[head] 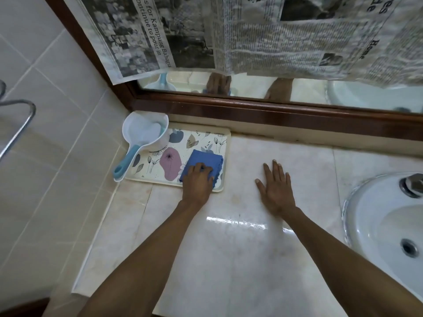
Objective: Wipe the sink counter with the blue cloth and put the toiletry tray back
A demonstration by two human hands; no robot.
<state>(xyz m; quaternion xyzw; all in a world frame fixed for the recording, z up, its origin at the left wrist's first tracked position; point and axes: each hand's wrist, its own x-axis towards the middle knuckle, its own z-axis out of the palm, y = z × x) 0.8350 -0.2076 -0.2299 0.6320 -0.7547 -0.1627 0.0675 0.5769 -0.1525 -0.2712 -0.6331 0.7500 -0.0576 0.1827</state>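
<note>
Half the sink (375, 227) was cut off. On the tray (160, 156), the left hand (198, 180) gripped the blue cloth (204, 160); the right hand (275, 187) lay flat.

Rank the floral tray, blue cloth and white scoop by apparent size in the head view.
1. floral tray, clearly largest.
2-3. white scoop and blue cloth: too close to rank. The scoop is longer with its handle, while the left hand hides part of the cloth.

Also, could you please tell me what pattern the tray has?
Cream tray with line-drawn flowers and pink and blue-grey blobs; head view.
</note>
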